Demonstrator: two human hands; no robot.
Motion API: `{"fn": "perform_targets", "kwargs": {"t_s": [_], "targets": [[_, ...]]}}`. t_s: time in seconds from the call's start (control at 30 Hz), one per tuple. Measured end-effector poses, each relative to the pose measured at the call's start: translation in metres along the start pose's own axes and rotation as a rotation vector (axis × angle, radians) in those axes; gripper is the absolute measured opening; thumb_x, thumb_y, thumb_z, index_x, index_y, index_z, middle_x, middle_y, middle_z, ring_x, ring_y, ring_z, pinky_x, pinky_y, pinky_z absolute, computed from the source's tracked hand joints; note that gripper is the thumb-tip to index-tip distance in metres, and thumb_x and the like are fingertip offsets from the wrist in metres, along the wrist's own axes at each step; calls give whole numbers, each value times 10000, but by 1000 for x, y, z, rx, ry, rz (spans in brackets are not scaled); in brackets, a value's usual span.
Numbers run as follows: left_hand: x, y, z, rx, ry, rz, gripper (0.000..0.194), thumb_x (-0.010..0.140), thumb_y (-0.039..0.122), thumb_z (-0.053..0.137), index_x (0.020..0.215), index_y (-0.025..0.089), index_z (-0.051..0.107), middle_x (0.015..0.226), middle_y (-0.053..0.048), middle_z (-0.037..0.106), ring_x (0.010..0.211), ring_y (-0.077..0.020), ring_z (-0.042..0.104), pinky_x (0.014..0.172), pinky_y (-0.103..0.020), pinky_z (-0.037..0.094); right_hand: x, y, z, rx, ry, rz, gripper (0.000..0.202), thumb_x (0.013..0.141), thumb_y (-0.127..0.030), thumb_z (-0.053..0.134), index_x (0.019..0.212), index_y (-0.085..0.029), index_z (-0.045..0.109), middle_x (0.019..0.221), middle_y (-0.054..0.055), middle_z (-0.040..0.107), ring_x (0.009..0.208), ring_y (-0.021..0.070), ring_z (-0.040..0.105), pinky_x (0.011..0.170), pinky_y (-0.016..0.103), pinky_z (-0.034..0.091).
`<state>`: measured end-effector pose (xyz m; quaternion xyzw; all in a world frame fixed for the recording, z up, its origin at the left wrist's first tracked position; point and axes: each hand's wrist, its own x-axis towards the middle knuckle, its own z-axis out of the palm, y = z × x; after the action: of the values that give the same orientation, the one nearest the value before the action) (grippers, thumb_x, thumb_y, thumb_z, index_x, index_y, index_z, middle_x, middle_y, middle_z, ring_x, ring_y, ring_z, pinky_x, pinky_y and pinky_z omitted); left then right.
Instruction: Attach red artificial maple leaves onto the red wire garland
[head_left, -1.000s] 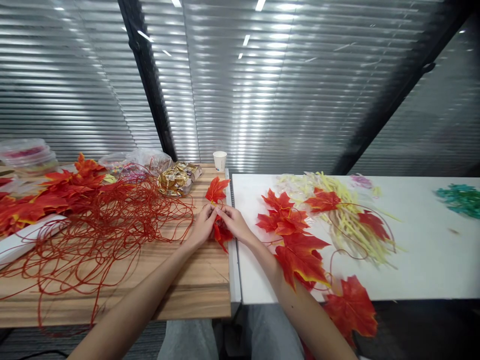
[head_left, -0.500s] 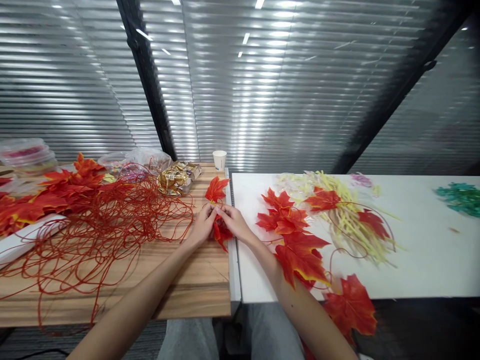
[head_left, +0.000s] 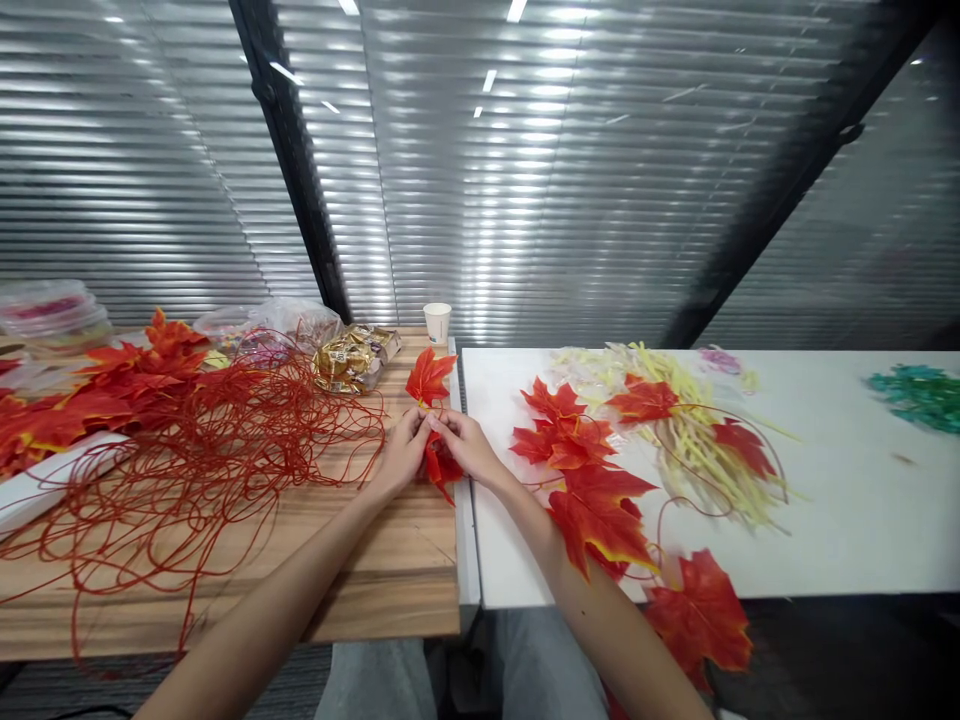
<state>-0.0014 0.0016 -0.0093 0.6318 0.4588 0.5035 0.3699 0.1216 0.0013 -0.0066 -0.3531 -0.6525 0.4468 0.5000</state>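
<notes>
My left hand (head_left: 405, 450) and my right hand (head_left: 465, 446) meet fingertip to fingertip over the wooden table's right edge, both pinched closed. Between them is a red artificial maple leaf (head_left: 430, 377), its blade pointing away from me and its yellowish stem base at my fingers. Another red leaf (head_left: 442, 466) hangs below my fingertips, partly covered by the right hand. Whether cord is also in the pinch is too small to tell. Left of my hands spreads a loose tangle of red cord (head_left: 247, 430). A string of maple leaves (head_left: 600, 510) lies beside and under my right forearm.
The wooden table (head_left: 397, 590) meets a white table (head_left: 840, 520) at a narrow gap. Around them are a paper cup (head_left: 437, 321), gold-wrapped packets (head_left: 351, 360), a leaf pile (head_left: 112, 385), a white bar (head_left: 60, 480), yellow strips (head_left: 697, 450) and a green heap (head_left: 919, 395).
My hands keep the same pinch at the leaf's base, with hardly any movement. The whole view has shifted very slightly.
</notes>
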Motion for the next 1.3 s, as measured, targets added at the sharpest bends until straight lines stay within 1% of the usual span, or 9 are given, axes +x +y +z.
{"fn": "perform_targets", "kwargs": {"t_s": [0.13,0.27,0.63,0.73,0.83,0.93,1.07,1.2,1.3], "targets": [[1,0,0,-45,4,-23,241,757,398,501,706,163,500,641,16,532,607,-112,491,583,-221,386,1,0,0,7,1,-6,290,787,-406,461,615,-174,432,585,-35,465,557,100,431,562,211,347],[3,2,-2,-122,-31,-42,248,745,402,517,711,157,492,628,18,529,592,-106,498,582,-221,398,1,0,-1,-19,21,-13,286,791,-405,454,631,-169,480,603,-21,496,562,107,446,559,218,348],[2,19,-7,-297,-66,-104,233,673,360,612,696,141,536,618,26,525,574,-95,496,574,-213,402,0,-12,-4,24,57,24,304,747,-434,506,606,-165,491,584,-19,483,562,113,451,548,225,354],[1,19,-7,-302,-92,-117,233,676,357,613,713,136,550,649,12,548,595,-99,504,584,-217,406,0,-11,-4,54,61,48,302,741,-441,512,619,-165,496,589,-17,493,561,115,463,552,231,368],[0,20,-5,-311,-86,-120,234,670,351,620,717,131,554,680,-2,565,617,-104,513,594,-220,408,1,-7,-6,58,63,43,296,752,-437,504,637,-165,501,592,-16,499,553,113,465,554,235,372],[-1,20,-3,-315,-76,-125,232,664,343,623,721,128,556,690,-10,574,626,-108,520,599,-222,411,1,-5,-6,42,66,35,288,763,-423,496,627,-169,488,574,-22,486,536,105,446,538,229,358],[-1,17,-1,-310,-79,-113,207,663,323,615,709,130,557,671,-9,571,614,-110,524,598,-227,418,1,-4,-6,42,71,48,232,735,-371,530,624,-171,489,550,-30,467,516,101,418,504,223,332],[1,15,-2,-210,-87,-68,169,638,290,627,643,137,556,620,0,563,585,-110,517,592,-231,421,1,-5,-7,89,67,67,123,696,-276,514,644,-165,527,570,-21,488,534,108,428,518,226,351],[2,17,-4,-134,-95,-37,168,637,287,624,604,140,551,591,5,553,563,-108,507,572,-227,415,1,-8,-7,111,77,75,96,662,-250,507,625,-165,532,594,-18,501,559,112,433,543,230,364]]}}
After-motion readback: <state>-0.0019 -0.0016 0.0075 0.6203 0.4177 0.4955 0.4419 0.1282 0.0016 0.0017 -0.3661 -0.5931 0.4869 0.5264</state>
